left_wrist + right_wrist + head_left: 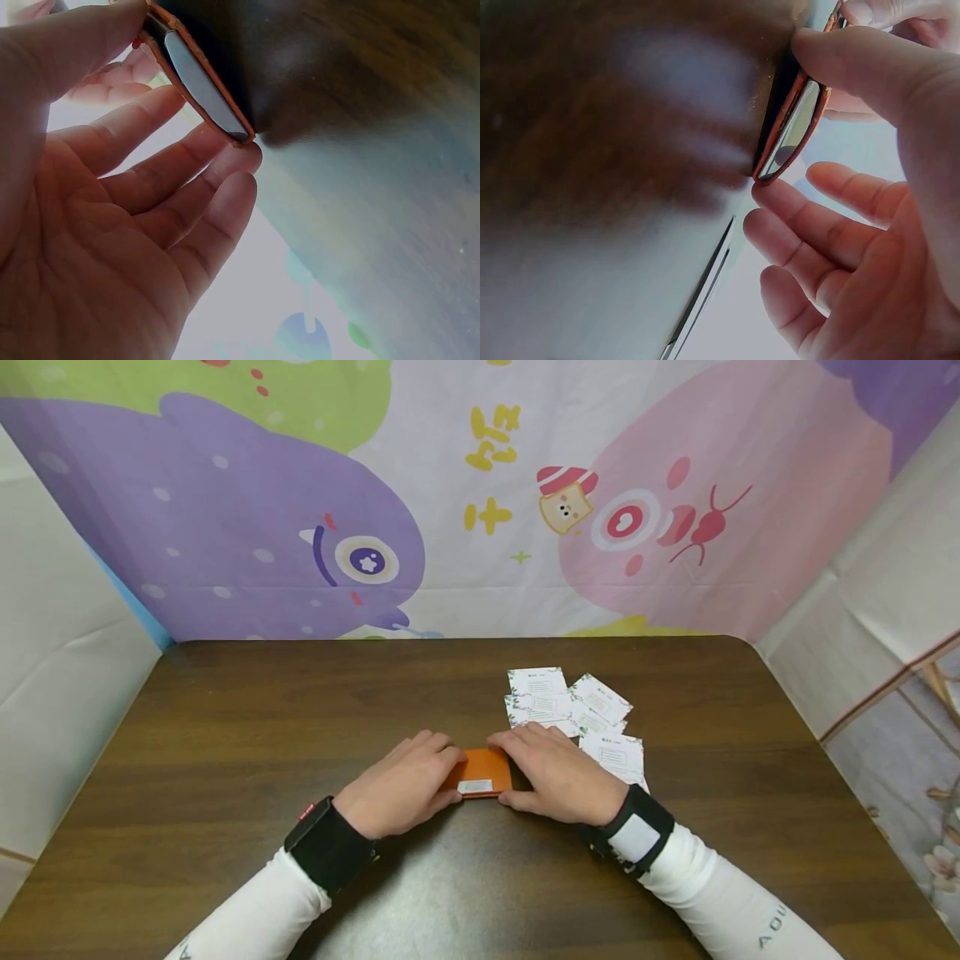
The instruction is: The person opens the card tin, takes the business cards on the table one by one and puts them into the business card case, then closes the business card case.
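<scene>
A flat orange case point(483, 767) with a small white label point(476, 786) near its front edge lies at the middle of the table, between both hands. My left hand point(405, 787) holds its left end, thumb at the near edge and fingers at the far edge. On the other end, my right hand point(566, 774) grips in the same way. The wrist views look at the case's narrow ends, where a pale, shiny flat thing point(202, 82) shows inside the orange edges. What that thing is, I cannot tell.
Several white printed cards point(536, 681) with leafy borders lie spread and partly overlapping behind and beside my right hand. The brown wooden table point(247, 718) ends at a cartoon-patterned cloth point(465, 593) behind. Pale cloth walls point(67, 652) stand at the sides.
</scene>
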The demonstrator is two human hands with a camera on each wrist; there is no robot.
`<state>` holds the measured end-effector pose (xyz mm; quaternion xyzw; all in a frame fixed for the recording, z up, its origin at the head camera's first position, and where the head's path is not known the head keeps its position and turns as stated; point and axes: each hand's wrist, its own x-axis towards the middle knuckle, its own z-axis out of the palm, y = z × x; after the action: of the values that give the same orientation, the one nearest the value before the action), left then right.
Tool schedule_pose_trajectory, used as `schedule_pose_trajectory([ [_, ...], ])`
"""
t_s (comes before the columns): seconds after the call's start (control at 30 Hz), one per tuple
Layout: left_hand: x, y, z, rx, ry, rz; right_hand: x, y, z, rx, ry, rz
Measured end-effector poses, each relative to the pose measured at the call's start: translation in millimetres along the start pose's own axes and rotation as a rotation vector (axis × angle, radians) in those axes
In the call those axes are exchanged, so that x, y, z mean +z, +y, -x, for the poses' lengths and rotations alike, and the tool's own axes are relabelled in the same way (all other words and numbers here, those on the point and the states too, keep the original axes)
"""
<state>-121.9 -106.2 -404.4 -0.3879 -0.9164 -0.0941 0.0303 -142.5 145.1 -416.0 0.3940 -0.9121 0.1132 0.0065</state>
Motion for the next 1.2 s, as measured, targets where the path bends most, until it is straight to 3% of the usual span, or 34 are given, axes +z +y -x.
schedule_pose_trajectory([
  [0.6,-6.8,0.6,4.0,-0.003,-0.035,0.074,-4,-2,2,-0.005,-0.005,-0.002],
  [1.2,-15.4,-2.5,6.3,-0.041,-0.122,0.274,-10,-5,7,-0.001,-0.050,-0.014],
])
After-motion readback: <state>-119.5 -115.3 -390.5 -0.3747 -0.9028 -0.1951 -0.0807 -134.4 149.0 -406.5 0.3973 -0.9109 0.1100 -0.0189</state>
